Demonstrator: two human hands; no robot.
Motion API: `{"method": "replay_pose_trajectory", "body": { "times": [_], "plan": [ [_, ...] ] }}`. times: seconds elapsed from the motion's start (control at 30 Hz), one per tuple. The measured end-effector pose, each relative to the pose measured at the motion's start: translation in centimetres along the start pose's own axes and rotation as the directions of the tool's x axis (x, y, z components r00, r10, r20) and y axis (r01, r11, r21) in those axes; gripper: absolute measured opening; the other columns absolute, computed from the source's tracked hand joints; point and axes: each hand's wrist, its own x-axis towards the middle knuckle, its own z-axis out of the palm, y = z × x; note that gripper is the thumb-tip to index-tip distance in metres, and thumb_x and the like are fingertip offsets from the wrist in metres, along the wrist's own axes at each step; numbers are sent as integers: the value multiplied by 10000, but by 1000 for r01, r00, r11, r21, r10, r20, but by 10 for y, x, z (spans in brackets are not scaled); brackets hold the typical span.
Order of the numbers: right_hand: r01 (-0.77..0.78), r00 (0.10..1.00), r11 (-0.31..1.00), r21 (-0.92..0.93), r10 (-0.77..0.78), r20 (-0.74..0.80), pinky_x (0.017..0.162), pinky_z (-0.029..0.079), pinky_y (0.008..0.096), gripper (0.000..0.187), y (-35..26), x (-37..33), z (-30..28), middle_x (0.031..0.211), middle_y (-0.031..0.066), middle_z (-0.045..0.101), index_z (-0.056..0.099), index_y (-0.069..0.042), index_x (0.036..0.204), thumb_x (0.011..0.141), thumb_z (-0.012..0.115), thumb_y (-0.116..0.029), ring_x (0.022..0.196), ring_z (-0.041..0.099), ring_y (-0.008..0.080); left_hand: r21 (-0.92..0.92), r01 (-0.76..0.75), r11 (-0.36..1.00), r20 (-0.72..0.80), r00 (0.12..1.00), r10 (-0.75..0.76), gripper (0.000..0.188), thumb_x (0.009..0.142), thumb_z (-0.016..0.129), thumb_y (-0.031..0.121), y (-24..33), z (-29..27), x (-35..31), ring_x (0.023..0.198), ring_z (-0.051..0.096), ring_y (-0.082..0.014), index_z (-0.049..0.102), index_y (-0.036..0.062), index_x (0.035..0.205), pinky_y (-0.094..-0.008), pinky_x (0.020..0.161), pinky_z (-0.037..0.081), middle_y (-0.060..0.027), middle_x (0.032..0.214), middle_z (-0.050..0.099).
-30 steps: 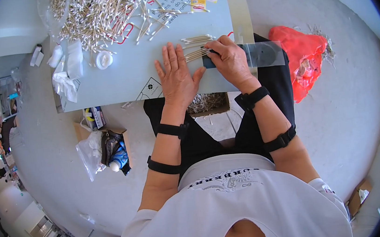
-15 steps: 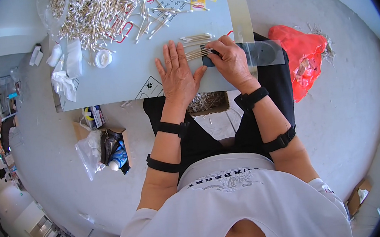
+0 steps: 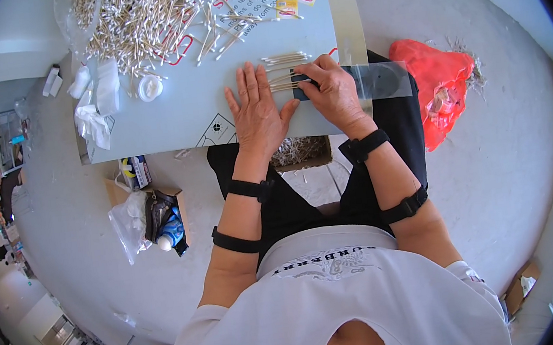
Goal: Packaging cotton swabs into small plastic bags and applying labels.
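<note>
Cotton swabs [image 3: 283, 83], a small row of them, lie near the right edge of the pale blue surface [image 3: 168, 120], right between your hands. The surface has red print along its far side plus two little yellow-and-red labels [image 3: 296, 1] up there. Off to your right on the floor sits a crumpled red bag [image 3: 433, 83]. A big loose swab heap [image 3: 136, 18] fills the far left corner. Your left hand [image 3: 257, 110] is flat, fingers spread, pressing the swab row. Your right hand [image 3: 332, 88] is curled, pinching the mouth of a clear plastic sleeve [image 3: 378, 80] with the swab tips at it. A small white round lid [image 3: 149, 87] sits left.
</note>
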Motion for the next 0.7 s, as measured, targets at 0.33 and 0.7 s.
{"method": "replay_pose_trajectory", "body": {
  "times": [0.33, 0.7],
  "plan": [
    [-43, 999, 999, 14, 43, -28, 693, 510, 402, 212, 1, 3, 0, 846, 95, 578, 684, -115, 964, 753, 701, -116, 797, 622, 311, 0, -6, 1000, -4, 1000, 6, 908, 862, 618, 477, 0, 0, 0, 1463, 120, -340, 187, -16, 1491, -567, 1148, 73, -200, 1564, 177],
    [-52, 999, 998, -45, 51, -11, 704, 511, 410, 226, 3, 11, -2, 880, 108, 584, 683, -120, 995, 769, 683, -112, 821, 623, 319, -1, -10, 1000, -6, 1000, 10, 903, 864, 621, 469, 0, 0, -1, 1460, 129, -346, 191, -21, 1488, -576, 1143, 78, -206, 1561, 181]
  ]
}}
